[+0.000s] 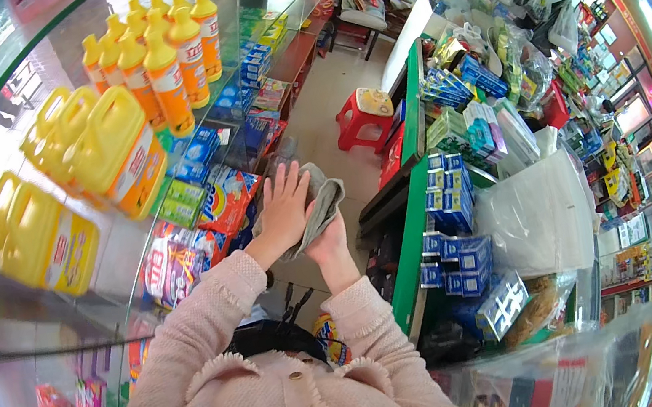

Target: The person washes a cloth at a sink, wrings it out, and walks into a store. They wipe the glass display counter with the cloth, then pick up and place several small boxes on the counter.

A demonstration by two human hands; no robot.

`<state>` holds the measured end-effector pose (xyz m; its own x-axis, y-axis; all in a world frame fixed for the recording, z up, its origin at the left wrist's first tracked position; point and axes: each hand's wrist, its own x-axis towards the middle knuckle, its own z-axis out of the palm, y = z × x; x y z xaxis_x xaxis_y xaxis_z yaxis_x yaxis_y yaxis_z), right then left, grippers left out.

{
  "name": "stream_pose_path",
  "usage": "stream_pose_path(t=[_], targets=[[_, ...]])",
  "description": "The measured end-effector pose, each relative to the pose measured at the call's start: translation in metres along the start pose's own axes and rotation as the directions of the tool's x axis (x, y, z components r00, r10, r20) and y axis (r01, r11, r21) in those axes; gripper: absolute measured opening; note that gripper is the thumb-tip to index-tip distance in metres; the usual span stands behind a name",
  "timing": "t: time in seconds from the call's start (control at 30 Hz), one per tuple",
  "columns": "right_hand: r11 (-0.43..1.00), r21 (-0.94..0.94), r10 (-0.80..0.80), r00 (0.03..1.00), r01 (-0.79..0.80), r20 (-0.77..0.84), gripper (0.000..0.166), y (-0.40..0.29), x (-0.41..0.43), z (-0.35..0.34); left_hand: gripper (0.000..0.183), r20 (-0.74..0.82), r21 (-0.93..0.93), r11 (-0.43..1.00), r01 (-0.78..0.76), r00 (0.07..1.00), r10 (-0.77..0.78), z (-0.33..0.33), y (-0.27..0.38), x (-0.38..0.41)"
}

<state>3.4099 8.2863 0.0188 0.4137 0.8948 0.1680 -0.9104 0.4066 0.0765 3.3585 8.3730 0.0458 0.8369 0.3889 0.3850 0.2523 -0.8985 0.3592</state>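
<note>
A folded grey-green cloth (326, 203) is between my two hands in front of my body. My left hand (282, 210) lies flat along the cloth's left side, its fingers stretched out and pointing away from me. On the other side my right hand (330, 242) supports the cloth from below and right; its fingers are mostly hidden behind the fabric. Just left of the hands, red-and-blue detergent bags (229, 199) stand on a glass shelf. Yellow jugs (123, 152) and orange bottles with yellow caps (166, 82) stand farther left on the glass.
A red plastic stool (365, 117) stands on the tiled floor ahead. To the right runs a green-edged counter (414, 234) stacked with blue boxes (449, 190), cartons and a clear plastic sheet (536, 215). Beyond the stool is a chair (365, 25) holding bags.
</note>
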Motion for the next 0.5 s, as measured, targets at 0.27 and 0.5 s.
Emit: stream_pose_path(t=[0.27, 0.5], targets=[[0.865, -0.497, -0.212, 0.948, 0.070, -0.237, 0.049, -0.113, 0.148, -0.006, 0.068, 0.172, -0.460, 0.884, 0.080, 0.985, 0.000, 0.064, -0.022, 0.165], [0.944, -0.236, -0.211, 0.971, 0.231, 0.109, 0.050, -0.241, 0.221, -0.073, 0.076, 0.394, -0.568, 0.800, 0.195, 0.917, 0.056, 0.150, -0.014, 0.287]])
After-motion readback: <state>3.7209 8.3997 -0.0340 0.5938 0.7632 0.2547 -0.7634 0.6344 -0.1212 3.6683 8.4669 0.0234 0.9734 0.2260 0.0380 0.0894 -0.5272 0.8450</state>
